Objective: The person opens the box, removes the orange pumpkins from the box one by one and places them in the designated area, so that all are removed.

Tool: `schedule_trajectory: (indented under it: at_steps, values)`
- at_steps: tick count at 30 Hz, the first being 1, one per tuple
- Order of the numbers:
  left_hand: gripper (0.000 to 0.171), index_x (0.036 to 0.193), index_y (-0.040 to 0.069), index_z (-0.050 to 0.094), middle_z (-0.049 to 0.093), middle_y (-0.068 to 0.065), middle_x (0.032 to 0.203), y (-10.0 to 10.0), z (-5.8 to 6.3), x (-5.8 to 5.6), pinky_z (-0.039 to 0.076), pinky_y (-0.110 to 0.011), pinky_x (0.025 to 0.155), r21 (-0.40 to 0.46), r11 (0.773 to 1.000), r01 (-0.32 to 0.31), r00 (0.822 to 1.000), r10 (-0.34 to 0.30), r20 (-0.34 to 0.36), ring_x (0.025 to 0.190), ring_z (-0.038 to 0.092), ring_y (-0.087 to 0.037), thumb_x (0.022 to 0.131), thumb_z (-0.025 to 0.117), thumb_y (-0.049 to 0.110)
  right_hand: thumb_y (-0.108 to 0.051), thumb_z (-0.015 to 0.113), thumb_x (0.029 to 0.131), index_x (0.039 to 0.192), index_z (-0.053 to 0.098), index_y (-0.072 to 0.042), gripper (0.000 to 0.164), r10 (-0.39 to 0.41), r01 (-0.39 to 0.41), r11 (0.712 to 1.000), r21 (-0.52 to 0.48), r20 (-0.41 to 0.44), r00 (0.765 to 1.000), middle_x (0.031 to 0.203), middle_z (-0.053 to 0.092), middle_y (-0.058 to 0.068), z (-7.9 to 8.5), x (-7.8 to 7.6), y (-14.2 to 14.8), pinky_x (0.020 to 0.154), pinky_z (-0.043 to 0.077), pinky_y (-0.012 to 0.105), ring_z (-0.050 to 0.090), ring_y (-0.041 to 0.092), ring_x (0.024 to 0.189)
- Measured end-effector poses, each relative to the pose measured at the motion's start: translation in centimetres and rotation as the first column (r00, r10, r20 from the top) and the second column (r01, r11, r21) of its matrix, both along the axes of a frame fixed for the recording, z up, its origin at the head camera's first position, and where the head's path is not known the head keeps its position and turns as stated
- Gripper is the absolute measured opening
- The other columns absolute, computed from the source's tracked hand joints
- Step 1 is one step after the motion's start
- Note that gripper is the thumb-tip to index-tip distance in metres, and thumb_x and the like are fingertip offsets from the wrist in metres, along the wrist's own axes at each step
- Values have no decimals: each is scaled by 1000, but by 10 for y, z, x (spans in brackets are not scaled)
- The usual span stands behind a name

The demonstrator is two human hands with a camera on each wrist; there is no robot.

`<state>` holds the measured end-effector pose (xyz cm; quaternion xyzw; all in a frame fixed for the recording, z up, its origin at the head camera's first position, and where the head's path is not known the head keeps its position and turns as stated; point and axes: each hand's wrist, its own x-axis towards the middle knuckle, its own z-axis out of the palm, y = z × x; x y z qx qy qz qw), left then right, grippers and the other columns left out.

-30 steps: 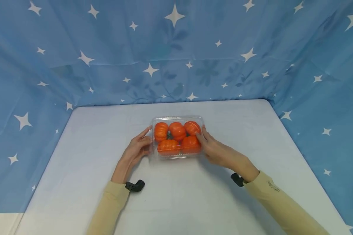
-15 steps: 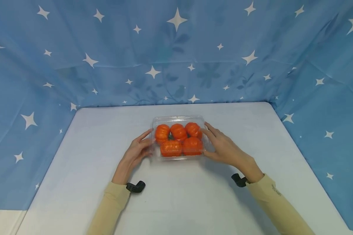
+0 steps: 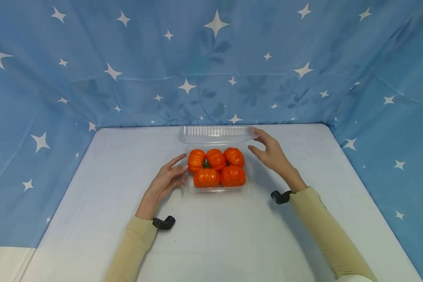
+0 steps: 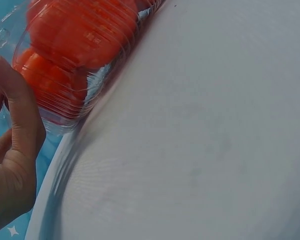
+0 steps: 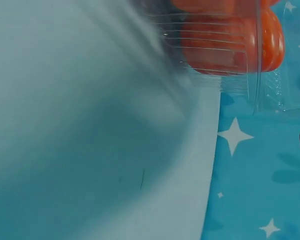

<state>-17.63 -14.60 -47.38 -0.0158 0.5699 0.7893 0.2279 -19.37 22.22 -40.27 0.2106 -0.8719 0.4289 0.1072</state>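
OK, from my end the head cam shows a clear tray (image 3: 218, 190) on the white table (image 3: 211, 239), mid-table L to R and nearer the far edge. In it I count 5 orange-red ribbed veg (image 3: 216, 159), 3 in the far row, 2 in the near row, w/ a bit of green showing btwn them. The clear lid (image 3: 215, 135) is up along the tray's far side, tilted, ridged part uppermost. L hand (image 3: 163, 182) is at the tray's L end, fingers loosely spread, tips touching the wall; on the L wrist cam I get the thumb up against the clear plastic. R hand (image 3: 273, 156) is at the lid's R end, fingers loose and touching its edge, thumb held apart from them; the R wrist cam only catches fingertips at the side, so I can't tell more there. Both arms have tan sleeves (image 3: 130, 246) w/ a blk wrist unit (image 3: 163, 223) each. A blue curtain (image 3: 144, 51) w/ white stars hangs behind the table & along both sides.
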Motion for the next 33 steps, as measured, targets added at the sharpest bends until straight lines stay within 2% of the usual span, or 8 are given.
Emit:
schedule_trajectory:
  at_steps: [4,8,13,17,21,23,28,33]
  values:
    - [61,158,21,39,66,0,84,1,0,0,53,-23,55,5,1000,12,1000,-12,-1,63,60,-11,103,63,11,6,64,97,145,54,-1,49,15,-4,990,-144,72,997,147,55,20,-4,-20,0,113,43,55,55,39,132]
    - [61,158,20,39,67,-1,85,2,1,1,54,-23,55,20,1000,11,1000,-11,0,63,60,-11,103,62,9,5,60,99,150,49,-7,53,58,-23,976,-217,155,986,152,51,18,-7,-30,2,112,44,54,53,42,136]
    - [60,158,20,39,66,-1,84,1,2,1,54,-23,55,21,1000,11,1000,-11,8,62,59,-11,103,61,8,3,56,102,158,36,-18,62,152,-57,948,-312,287,946,155,47,21,-15,-38,4,103,52,46,54,46,134]
    - [60,158,20,38,64,0,80,0,2,1,53,-23,56,7,1000,18,1000,-18,10,62,58,-11,103,61,9,5,54,102,161,30,-25,70,222,-74,910,-408,329,918,156,43,24,-24,-45,4,96,58,40,58,50,127]
    - [59,156,20,41,64,2,76,-4,3,0,53,-25,56,-34,999,21,1000,-21,6,61,57,-12,102,64,12,10,53,100,162,29,-31,78,221,-62,903,-425,336,915,156,44,25,-29,-50,1,89,61,36,71,34,110]
    - [58,154,20,42,64,2,75,-6,2,-1,53,-25,57,-57,998,23,1000,-23,4,61,57,-12,101,66,14,10,54,99,162,29,-33,81,196,-43,915,-402,348,917,153,48,23,-32,-51,0,87,62,39,72,33,106]
    - [55,150,21,46,63,0,76,-9,1,-2,54,-26,58,-94,995,39,999,-40,-1,61,57,-14,100,68,17,9,55,99,164,24,-35,84,164,-23,936,-350,379,911,149,52,24,-38,-52,2,90,59,52,66,48,110]
    - [50,149,15,46,62,0,74,-11,2,-3,53,-26,58,-87,995,38,999,-39,-7,61,56,-14,102,64,15,7,55,100,164,20,-36,85,189,-36,936,-350,414,890,148,51,28,-40,-52,4,95,55,58,66,48,109]
